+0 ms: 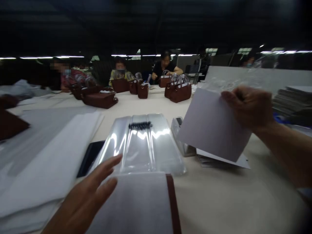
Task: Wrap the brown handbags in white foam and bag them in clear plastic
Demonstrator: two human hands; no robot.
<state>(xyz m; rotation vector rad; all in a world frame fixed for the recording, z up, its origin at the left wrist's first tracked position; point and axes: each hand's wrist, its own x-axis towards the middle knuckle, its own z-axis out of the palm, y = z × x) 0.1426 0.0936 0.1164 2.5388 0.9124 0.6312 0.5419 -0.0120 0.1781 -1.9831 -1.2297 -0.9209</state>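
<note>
A plain pale card (214, 125) held up at a tilt in the right hand (251, 107).

The card is flat, four-cornered and greyish white, its visible face unmarked; thumb and curled fingers pinch its upper edge, and it slants above a small pile of white cards (225, 161) on the table (219, 198). The left hand (85, 191) is open, fingers stretched out, beside a smooth white sheet (138, 204) with a brown strip (173, 203) along its right side; whether they touch, I cannot tell. Shiny clear plastic bags (143, 152) lie just beyond.
</note>
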